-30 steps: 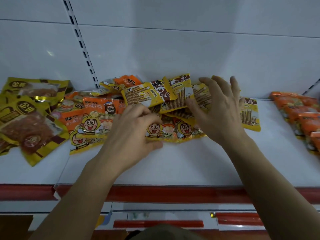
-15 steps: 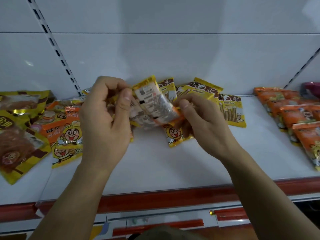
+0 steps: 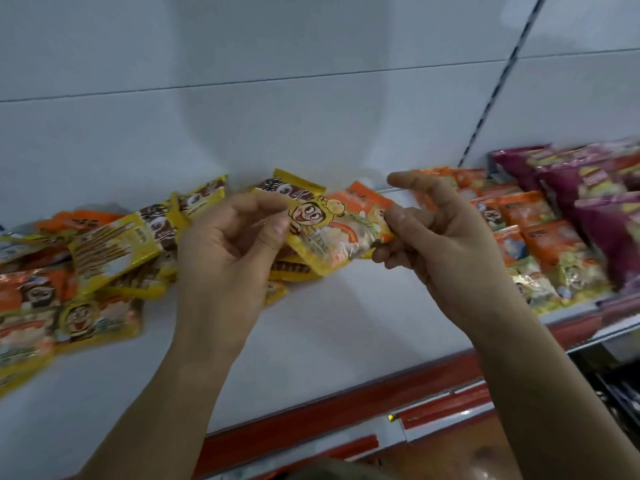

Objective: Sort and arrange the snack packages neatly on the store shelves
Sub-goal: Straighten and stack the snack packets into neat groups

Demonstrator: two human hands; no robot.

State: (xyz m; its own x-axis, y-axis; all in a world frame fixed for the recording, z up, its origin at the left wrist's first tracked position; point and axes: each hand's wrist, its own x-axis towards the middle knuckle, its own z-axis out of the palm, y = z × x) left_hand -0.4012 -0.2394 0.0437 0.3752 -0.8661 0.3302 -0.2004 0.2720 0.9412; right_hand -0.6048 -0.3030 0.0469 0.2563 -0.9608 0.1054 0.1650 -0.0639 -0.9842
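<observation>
Packet [image 3: 341, 233] hangs in the air above the shelf [image 3: 346, 323], pinched at both ends: left hand [image 3: 225, 247] with thumb and fingers on its yellow end, right hand [image 3: 440, 244] on its orange end. Both grips are clamped on thin film edges only, so a slack thumb could let it drop. Just below and behind the left grip sits a loose yellow heap [image 3: 114, 244]; a fall there would mix the sorts again. Right of the right grip lies the orange row [image 3: 540, 244], likely its home. Crowding it in carelessly could push that row out of line.
</observation>
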